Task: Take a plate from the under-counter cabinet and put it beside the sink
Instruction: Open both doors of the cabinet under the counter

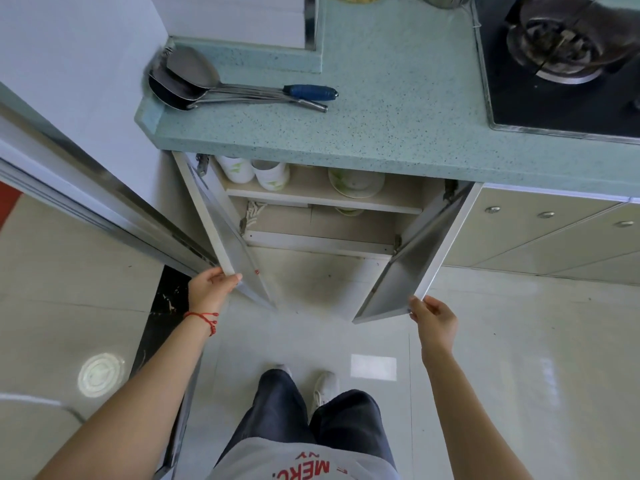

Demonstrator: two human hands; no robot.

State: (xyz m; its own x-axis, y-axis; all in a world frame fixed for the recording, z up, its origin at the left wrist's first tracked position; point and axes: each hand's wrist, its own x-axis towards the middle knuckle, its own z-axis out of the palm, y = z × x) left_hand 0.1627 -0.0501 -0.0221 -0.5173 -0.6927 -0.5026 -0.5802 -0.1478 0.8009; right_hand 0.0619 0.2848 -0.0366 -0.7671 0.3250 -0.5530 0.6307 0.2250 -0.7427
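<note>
The under-counter cabinet stands with both doors swung out. My left hand grips the bottom corner of the left door. My right hand holds the lower edge of the right door. On the upper shelf a stack of white plates with a green pattern sits at the right, and two white bowls or cups sit at the left. Another dish peeks out on the shelf below. No sink is in view.
The speckled green countertop carries metal spatulas and ladles at its left end. A black gas hob with a burner is at the right. Closed drawers lie right of the cabinet. A sliding door frame runs at the left.
</note>
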